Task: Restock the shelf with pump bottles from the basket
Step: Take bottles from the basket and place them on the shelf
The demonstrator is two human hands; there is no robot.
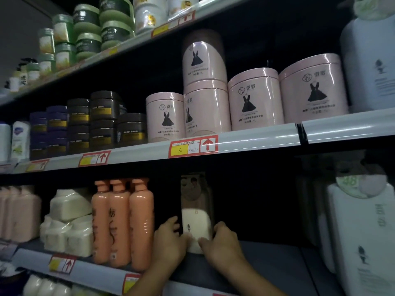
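Currently both hands are on one pump bottle (195, 223) standing on the lower shelf (267, 265). Bottle: cream-white lower body with a small dark figure printed on the front, brownish packaging around the neck and pump, a picture near the top; detail up there is dim and blurred. Long axis is vertical, upright, top pointing at the underside of the shelf above, printed face toward the shelf's front edge.

Left hand (168, 238) grips the bottle's left side, fingers curled around it. Right hand (222, 240) grips the right side low down, thumb across the front of the base. Base sits on the shelf, set back from the front edge, in the dark gap roughly mid-shelf.

Just left of the left hand: three orange bottles (123, 223) in a row near the front edge, upright. Further left, wrapped white packs (68, 221). At the shelf's right end, a large white jug (361, 238), well apart from the bottle. Shelf above carries pink tubs (254, 99) with a black dress print.
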